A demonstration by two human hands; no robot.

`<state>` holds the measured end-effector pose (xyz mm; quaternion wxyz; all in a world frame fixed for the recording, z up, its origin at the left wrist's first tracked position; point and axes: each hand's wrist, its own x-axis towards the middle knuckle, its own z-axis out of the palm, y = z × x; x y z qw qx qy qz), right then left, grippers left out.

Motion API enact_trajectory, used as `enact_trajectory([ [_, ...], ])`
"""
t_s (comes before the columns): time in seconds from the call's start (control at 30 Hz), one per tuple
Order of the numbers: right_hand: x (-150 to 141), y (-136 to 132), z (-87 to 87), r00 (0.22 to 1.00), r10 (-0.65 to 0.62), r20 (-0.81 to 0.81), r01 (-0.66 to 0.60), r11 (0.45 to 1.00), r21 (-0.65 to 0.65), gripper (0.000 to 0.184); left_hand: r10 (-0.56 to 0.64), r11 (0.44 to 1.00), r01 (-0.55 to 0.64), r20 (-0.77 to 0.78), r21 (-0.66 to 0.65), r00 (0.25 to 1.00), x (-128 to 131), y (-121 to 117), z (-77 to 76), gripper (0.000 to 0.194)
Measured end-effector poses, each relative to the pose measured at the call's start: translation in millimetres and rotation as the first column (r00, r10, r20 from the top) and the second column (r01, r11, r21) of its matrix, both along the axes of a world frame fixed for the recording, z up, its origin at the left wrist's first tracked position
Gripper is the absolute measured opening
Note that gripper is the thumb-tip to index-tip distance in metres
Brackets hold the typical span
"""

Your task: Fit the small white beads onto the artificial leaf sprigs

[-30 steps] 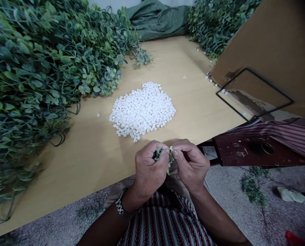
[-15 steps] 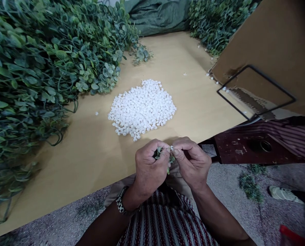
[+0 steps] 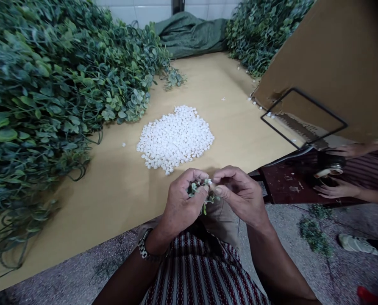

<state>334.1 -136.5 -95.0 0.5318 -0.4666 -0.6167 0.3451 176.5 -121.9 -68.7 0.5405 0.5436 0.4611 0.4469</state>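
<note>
My left hand (image 3: 181, 203) is closed around a small green artificial leaf sprig (image 3: 199, 191), held just above the near edge of the tan table (image 3: 112, 190). My right hand (image 3: 240, 192) pinches a tiny white piece (image 3: 209, 181) against the top of that sprig, thumb and forefinger pressed together. The two hands touch at the fingertips. A heap of small white flower pieces (image 3: 175, 138) lies on the table a little beyond my hands. My left wrist carries a metal watch (image 3: 143, 250).
A large mass of artificial green foliage (image 3: 39, 97) covers the table's left side, and more foliage (image 3: 259, 29) lies at the back right. A cardboard panel (image 3: 329, 59) leans at right. Another person's hands (image 3: 337, 188) rest on a dark red stool (image 3: 290, 186). A green cloth (image 3: 192, 34) lies at the back.
Another person's hands have come into view at the right over the dark red stool. My own hands have stayed together on the sprig, shifted slightly up in view.
</note>
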Motion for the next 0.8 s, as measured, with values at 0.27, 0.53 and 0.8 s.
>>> enact_trajectory([
  [0.27,3,3,26.9,0.973,0.036,0.227,-0.092,0.967,0.239,0.009,-0.096,0.994,0.098,0.056,-0.049,0.994,3,-3,-2.6,0.046],
  [0.53,-8,10,37.1,0.91,0.118,0.398,-0.23,0.941,0.247,0.011,-0.143,0.983,0.154,-0.109,0.101,0.984,1,-5,-7.4,0.048],
  [0.8,-5,9,25.8,0.885,-0.103,0.454,-0.094,0.916,0.39,0.013,-0.127,0.969,0.143,-0.091,0.202,0.988,-4,3,-6.0,0.008],
])
